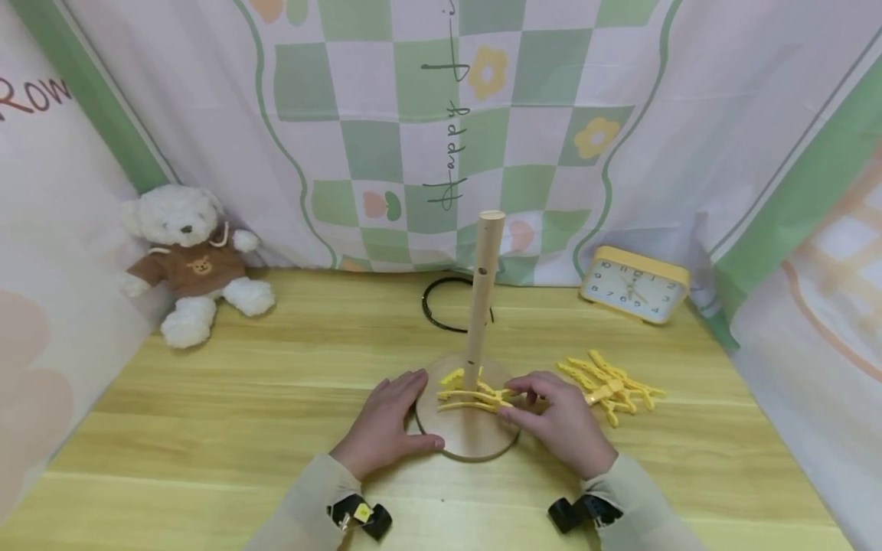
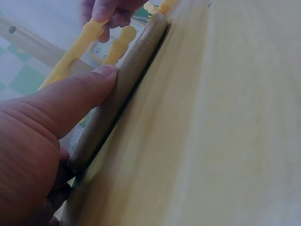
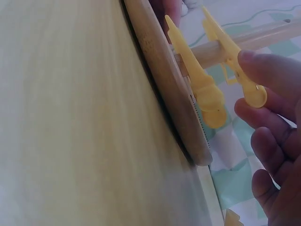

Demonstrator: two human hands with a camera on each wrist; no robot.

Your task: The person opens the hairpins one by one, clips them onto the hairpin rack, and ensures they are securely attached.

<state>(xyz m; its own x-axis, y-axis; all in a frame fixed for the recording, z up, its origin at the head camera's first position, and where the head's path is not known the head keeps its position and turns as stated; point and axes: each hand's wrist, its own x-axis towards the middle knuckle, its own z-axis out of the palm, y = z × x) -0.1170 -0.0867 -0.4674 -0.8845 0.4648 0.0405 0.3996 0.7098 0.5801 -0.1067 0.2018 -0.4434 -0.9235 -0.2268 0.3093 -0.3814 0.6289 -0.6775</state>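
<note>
A round wooden base [image 1: 475, 444] carries an upright post [image 1: 485, 291] with holes. The left hand [image 1: 382, 428] holds the base's left and front edge, its thumb [image 2: 89, 89] on the rim. Between thumb and index finger, the right hand [image 1: 565, 425] pinches the handle end of a yellow clip [image 3: 235, 66], which reaches across the post. Another yellow clip [image 3: 202, 92] lies nearer the base in the right wrist view, touched by neither right fingertip. More yellow pieces show beside the post in the head view, partly overlapped.
Right of the base lies a pile of yellow clips [image 1: 609, 390]. Behind the post is a thin black ring [image 1: 429, 306]. A white plush bear [image 1: 200, 268] sits at the back left, a yellow clock [image 1: 634, 287] at the back right. Patterned cloth hangs behind.
</note>
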